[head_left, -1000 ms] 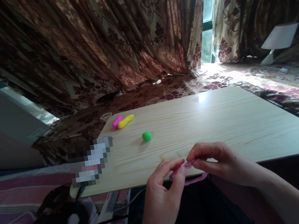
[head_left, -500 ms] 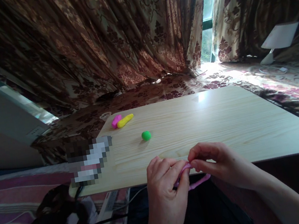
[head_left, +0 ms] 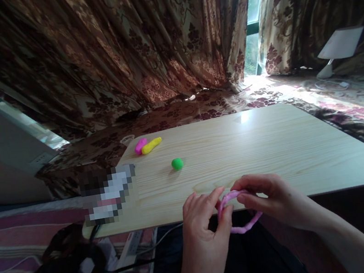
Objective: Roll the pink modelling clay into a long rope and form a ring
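A thin pink ring of what looks like modelling clay [head_left: 248,227] is held up at the table's near edge, between both hands. My left hand [head_left: 204,230] pinches its left side with thumb and forefinger. On the upper right of the ring, my right hand [head_left: 269,196] has its thumb and fingertips closed; part of the ring is hidden behind them. A green clay ball [head_left: 177,164] lies on the table beyond my left hand. Farther back, a yellow clay roll [head_left: 152,145] rests against a magenta clay piece [head_left: 141,146].
The pale wooden table [head_left: 275,149] has rounded corners. A blurred-out flat object [head_left: 111,195] lies at its left end, with a black cable. A white lamp [head_left: 341,44] stands at the far right, before patterned curtains [head_left: 169,40]. A striped bed cover [head_left: 5,231] is on the left.
The pink ring has come more into view and looks rounder. My left fingers have spread a little, and my right fingers have shifted along the ring. The clay on the table has stayed put.
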`<state>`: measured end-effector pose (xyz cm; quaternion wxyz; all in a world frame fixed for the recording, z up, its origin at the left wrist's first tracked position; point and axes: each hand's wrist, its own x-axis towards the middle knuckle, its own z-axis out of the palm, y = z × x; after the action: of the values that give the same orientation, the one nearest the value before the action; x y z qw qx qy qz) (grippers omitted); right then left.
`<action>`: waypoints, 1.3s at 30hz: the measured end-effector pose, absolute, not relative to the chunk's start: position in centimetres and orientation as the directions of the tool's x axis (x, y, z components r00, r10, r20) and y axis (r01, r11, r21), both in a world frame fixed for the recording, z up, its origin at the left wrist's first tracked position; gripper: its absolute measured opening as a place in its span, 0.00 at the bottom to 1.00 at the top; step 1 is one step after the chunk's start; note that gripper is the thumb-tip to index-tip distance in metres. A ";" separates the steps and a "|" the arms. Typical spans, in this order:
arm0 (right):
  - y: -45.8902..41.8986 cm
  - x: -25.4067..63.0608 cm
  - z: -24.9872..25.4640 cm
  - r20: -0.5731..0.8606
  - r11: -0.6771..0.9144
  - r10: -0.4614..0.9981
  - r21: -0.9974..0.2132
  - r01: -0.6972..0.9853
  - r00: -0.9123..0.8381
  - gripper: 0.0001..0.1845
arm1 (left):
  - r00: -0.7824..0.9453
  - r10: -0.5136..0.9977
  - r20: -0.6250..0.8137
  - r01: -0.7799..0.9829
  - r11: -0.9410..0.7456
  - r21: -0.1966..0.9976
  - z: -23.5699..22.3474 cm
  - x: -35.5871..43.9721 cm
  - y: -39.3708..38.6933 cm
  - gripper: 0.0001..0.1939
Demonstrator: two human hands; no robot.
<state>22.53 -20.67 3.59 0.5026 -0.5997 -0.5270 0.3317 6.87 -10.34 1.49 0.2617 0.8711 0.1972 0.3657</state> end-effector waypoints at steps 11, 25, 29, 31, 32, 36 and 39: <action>-20.2 22.4 3.4 0.220 0.082 0.945 -0.876 0.475 0.242 0.07 | 0.675 0.511 0.532 0.144 -0.798 0.585 1.7 7.1 -10.4 0.10; -20.3 22.3 2.8 0.205 0.102 0.944 -0.927 0.361 0.259 0.06 | 0.646 0.516 0.562 0.158 -0.811 0.563 1.9 7.2 -10.4 0.09; -20.3 22.3 2.7 0.224 0.108 0.933 -0.921 0.375 0.282 0.07 | 0.639 0.523 0.564 0.158 -0.807 0.570 2.1 7.4 -10.4 0.08; -20.3 22.3 2.7 0.239 0.105 0.929 -0.902 0.419 0.281 0.06 | 0.638 0.522 0.566 0.159 -0.809 0.566 2.2 7.4 -10.4 0.08; -20.2 22.4 2.7 0.246 0.103 0.929 -0.890 0.444 0.276 0.05 | 0.638 0.518 0.569 0.157 -0.812 0.563 2.2 7.4 -10.5 0.08; -20.2 22.4 3.0 0.269 0.105 0.927 -0.857 0.505 0.263 0.05 | 0.637 0.511 0.577 0.152 -0.817 0.556 2.2 7.4 -10.5 0.08; -20.2 22.3 3.3 0.270 0.097 0.926 -0.846 0.525 0.264 0.06 | 0.634 0.517 0.575 0.154 -0.813 0.562 2.4 7.4 -10.4 0.07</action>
<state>22.29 -20.17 3.26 0.4746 -0.6378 -0.5686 0.2113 7.36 -10.43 2.36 0.2378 0.8720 0.1925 0.3822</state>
